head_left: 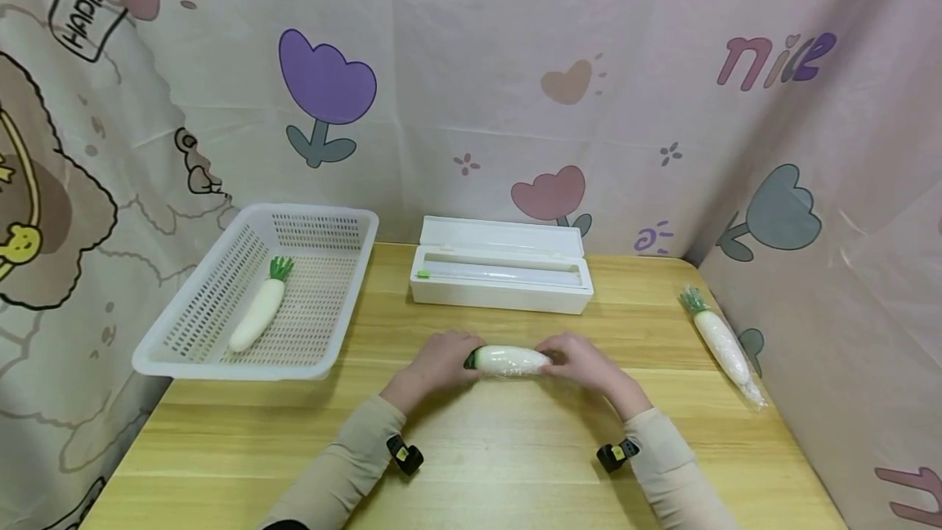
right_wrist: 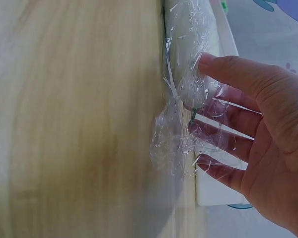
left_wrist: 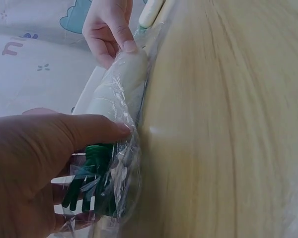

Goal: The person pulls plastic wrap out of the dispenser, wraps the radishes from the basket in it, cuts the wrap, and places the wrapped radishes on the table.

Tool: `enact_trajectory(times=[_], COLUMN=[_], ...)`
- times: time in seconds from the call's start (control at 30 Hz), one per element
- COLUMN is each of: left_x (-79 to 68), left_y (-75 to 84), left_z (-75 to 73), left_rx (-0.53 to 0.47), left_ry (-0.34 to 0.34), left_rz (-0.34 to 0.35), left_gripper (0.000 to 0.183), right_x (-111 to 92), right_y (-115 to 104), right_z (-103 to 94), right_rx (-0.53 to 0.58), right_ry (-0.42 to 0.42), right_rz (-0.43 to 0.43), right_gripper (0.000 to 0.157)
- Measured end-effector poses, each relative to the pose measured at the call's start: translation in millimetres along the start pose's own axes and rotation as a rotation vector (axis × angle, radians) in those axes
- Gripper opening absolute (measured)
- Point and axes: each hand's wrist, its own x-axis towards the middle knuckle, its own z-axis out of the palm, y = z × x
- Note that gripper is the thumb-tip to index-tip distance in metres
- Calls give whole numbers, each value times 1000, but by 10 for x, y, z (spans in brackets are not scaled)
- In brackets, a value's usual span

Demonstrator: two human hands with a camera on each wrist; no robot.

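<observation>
A white radish (head_left: 511, 361) wrapped in clear cling film (right_wrist: 169, 144) lies crosswise at the middle of the table. My left hand (head_left: 447, 360) grips its leafy end, thumb pressed on the film and fingers behind. Green leaves (left_wrist: 92, 183) show through the film below that thumb in the left wrist view. At the other end, my right hand (head_left: 581, 362) holds the tip between its thumb and fingers. Loose film sticks out past the tip, over the right fingers, in the right wrist view.
Behind the hands stands a white cling film box (head_left: 500, 301), its lid raised. A white basket (head_left: 158, 362) at left holds an unwrapped radish (head_left: 259, 316). Another wrapped radish (head_left: 724, 348) lies near the table's right edge. Printed curtains (head_left: 456, 64) hang around the table (head_left: 500, 473).
</observation>
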Motion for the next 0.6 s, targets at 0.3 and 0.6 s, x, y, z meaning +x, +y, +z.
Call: enact_trajectory(times=[0.3,0.6], left_x=[-15,-4], left_y=[32,8], left_z=[1,23], left_rx=[27,-14], left_ry=[-7,3], left_rz=[16,-35], left_gripper=[48,39], right_x=[-23,-18], right_y=[1,-16], right_z=[62,102], right_rx=[-74,-155], right_ry=[8,34], right_rz=[-7,13], right_gripper=[38,40])
